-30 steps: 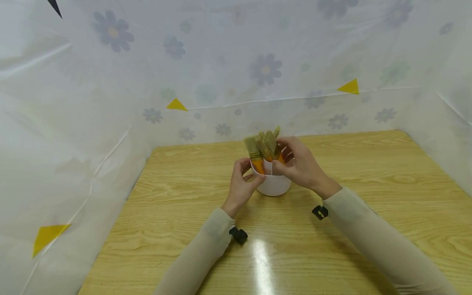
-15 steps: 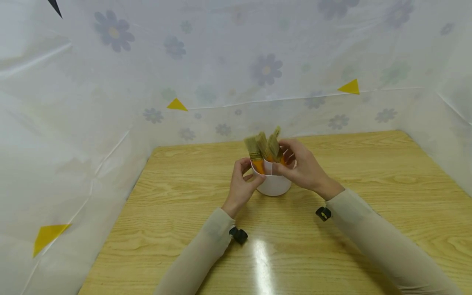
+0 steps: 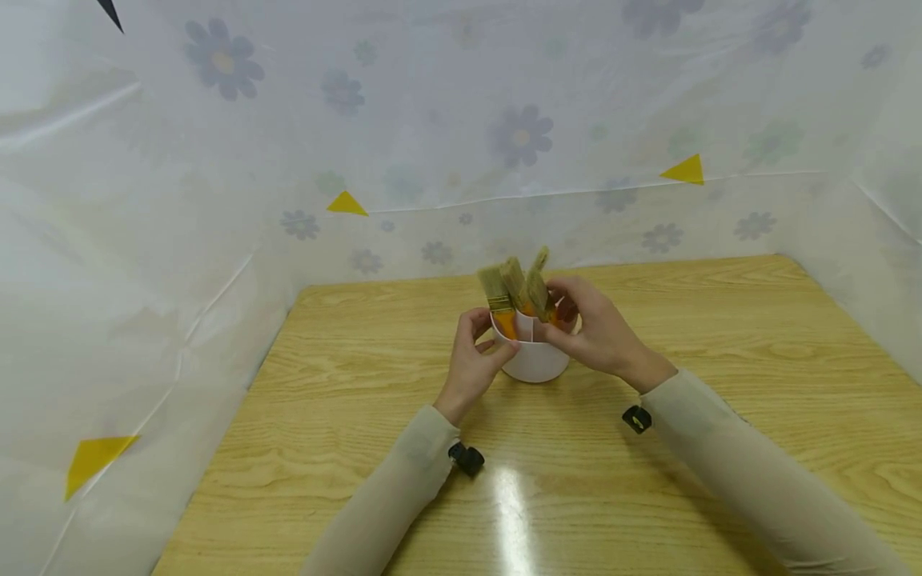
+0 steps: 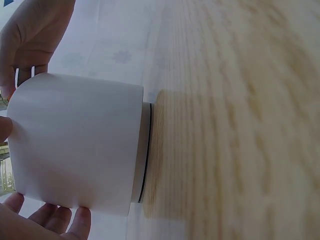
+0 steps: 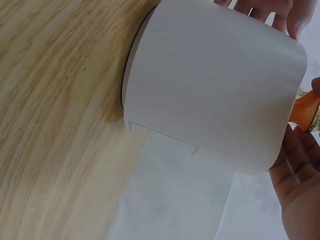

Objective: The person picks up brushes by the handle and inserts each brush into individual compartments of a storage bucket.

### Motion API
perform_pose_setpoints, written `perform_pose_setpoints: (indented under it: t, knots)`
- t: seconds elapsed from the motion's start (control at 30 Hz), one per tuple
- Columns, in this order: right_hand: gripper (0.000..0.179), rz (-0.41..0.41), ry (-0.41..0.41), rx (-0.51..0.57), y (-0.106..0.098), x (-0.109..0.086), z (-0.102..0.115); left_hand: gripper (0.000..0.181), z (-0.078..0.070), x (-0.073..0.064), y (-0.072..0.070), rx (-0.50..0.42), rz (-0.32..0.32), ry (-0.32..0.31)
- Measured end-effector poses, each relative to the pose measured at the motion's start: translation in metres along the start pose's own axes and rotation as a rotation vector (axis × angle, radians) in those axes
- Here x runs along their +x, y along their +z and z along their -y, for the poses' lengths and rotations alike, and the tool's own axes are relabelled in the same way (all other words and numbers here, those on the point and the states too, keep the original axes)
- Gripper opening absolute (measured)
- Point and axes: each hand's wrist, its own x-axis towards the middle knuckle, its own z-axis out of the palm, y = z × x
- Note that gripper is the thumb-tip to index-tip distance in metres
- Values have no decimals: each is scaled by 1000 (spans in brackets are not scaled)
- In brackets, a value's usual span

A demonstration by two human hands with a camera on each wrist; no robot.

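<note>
A white round holder [image 3: 535, 364] with inner dividers stands upright on the table. Several paintbrushes rise from it bristles up, with orange handles and tan bristles; one flat paintbrush [image 3: 494, 286] leans at its left side. My left hand [image 3: 471, 364] grips the holder's left wall, thumb at the near rim; in the left wrist view its fingertips press the white wall [image 4: 75, 140]. At the holder's right side, my right hand [image 3: 598, 328] pinches a paintbrush [image 3: 536, 294] just above the rim. Its orange handle [image 5: 301, 111] shows in the right wrist view, the lower end hidden inside the holder.
The wood-grain table [image 3: 346, 368] extends around the holder on all sides. Behind it hangs a pale flower-patterned sheet [image 3: 446, 136] with yellow triangles, and similar sheeting [image 3: 180, 264] bounds the left and right sides.
My right hand has shifted slightly right and down, and its paintbrush has swung away from the middle ones, turning more edge-on. The left hand and the holder have stayed in place.
</note>
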Motion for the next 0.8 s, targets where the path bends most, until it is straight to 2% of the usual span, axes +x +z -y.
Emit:
perform_pose_setpoints:
  t: [0.37,0.57,0.8]
  knots:
    - [59,22,-19,-61,1,-3,-2,60,1,1,0,3,-2,7]
    - [58,43,-43,-69,1,-4,-3,59,1,1,0,-9,-3,1]
    - [56,65,-31,-72,2,-6,-2,61,0,0,-1,-1,3,-10]
